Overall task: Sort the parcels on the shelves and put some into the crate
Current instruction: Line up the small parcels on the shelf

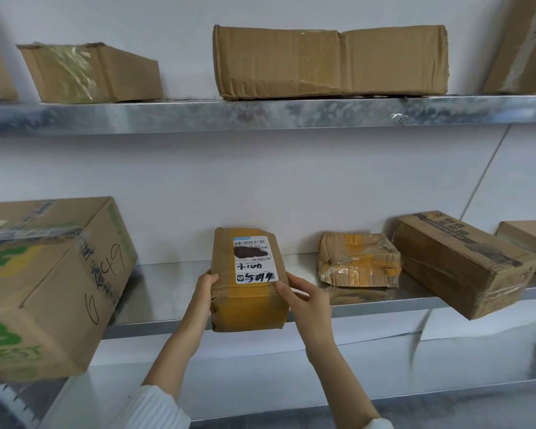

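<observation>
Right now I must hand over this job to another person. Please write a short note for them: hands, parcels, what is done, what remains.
Left hand and right hand grip the labelled parcel by its sides, at the front edge of the middle shelf.
Other parcels: green-printed box to its left, crumpled taped parcel and long box to its right; more on the upper shelf.
Done: cannot tell. Left: the crate is not in view; place this parcel, then sort the rest.

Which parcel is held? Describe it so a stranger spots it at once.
On the middle metal shelf, between the big green-printed box and the crumpled yellow-taped parcel, the left hand and right hand grip a small brown parcel. Only it bears a white barcode label with handwriting.
</observation>
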`<state>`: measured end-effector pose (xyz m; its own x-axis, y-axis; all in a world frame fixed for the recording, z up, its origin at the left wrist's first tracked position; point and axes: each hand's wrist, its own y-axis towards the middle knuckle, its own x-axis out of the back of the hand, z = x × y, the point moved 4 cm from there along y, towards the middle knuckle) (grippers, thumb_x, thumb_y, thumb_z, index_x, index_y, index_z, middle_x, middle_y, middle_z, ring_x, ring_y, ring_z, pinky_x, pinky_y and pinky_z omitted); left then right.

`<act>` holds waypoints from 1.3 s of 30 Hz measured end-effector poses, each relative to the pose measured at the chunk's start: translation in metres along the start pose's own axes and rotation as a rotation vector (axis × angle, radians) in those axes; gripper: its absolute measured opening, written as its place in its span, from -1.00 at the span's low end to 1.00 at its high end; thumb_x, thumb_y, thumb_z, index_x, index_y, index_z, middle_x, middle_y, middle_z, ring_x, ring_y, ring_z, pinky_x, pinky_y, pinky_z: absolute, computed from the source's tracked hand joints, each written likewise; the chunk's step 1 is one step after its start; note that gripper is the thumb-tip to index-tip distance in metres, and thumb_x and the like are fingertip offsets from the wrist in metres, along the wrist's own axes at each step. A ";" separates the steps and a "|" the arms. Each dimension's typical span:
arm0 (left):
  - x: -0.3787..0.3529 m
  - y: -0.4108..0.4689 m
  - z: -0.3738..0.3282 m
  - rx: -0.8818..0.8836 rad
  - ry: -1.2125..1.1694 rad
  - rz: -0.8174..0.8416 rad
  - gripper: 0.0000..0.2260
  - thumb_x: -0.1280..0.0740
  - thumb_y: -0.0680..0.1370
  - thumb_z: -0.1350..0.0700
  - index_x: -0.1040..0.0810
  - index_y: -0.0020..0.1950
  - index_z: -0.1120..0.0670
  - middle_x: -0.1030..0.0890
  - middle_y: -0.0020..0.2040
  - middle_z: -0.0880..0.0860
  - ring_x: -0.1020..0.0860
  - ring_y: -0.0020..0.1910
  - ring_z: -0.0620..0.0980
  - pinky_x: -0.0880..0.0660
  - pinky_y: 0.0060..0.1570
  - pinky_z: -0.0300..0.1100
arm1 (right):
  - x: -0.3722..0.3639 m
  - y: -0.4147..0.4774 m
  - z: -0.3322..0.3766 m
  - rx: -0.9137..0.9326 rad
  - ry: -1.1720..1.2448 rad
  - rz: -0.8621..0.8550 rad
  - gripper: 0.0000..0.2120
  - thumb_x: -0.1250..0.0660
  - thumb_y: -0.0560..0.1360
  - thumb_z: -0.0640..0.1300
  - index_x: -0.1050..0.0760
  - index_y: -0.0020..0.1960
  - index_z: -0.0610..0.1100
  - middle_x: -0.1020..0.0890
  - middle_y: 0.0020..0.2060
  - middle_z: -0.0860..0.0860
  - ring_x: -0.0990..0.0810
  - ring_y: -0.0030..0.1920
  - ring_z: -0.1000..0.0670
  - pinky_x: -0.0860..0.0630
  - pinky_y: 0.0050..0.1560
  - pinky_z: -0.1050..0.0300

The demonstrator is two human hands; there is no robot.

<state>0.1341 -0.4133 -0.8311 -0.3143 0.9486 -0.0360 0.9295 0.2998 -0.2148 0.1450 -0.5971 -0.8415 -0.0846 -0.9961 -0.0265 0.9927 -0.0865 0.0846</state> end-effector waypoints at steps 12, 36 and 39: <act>0.015 0.016 0.000 0.023 0.046 -0.085 -0.82 -0.05 0.64 0.15 -0.40 0.15 0.11 -0.56 -0.04 0.11 -0.46 -0.23 -0.04 -0.37 -0.29 -0.24 | -0.004 -0.007 -0.004 0.001 0.046 0.009 -0.75 -0.43 0.48 -0.17 -0.62 0.14 -0.01 -0.70 -0.05 0.16 -0.66 0.01 0.08 -0.63 -0.03 0.10; 0.038 0.009 0.015 -0.313 0.301 0.025 -0.42 -0.11 0.60 0.33 -0.19 0.50 -0.19 -0.48 0.34 -0.10 -0.45 0.27 -0.10 -0.44 0.21 -0.16 | -0.023 0.014 -0.025 0.006 -0.174 0.035 -0.74 -0.26 0.44 -0.39 -0.61 0.03 -0.18 -0.70 -0.02 0.01 -0.65 -0.01 0.09 -0.58 -0.01 0.26; 0.039 0.013 0.023 -0.318 0.327 0.012 -0.42 -0.09 0.62 0.34 -0.15 0.51 -0.20 -0.45 0.34 -0.12 -0.41 0.30 -0.09 -0.38 0.33 -0.04 | -0.026 0.014 -0.030 -0.004 -0.174 0.044 -0.76 -0.26 0.47 -0.35 -0.61 0.05 -0.16 -0.69 -0.02 0.05 -0.63 -0.04 0.17 -0.51 -0.12 0.40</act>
<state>0.1292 -0.3744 -0.8575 -0.2731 0.9191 0.2839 0.9619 0.2562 0.0959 0.1636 -0.5721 -0.8700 -0.0546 -0.9871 0.1503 0.9960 -0.0432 0.0777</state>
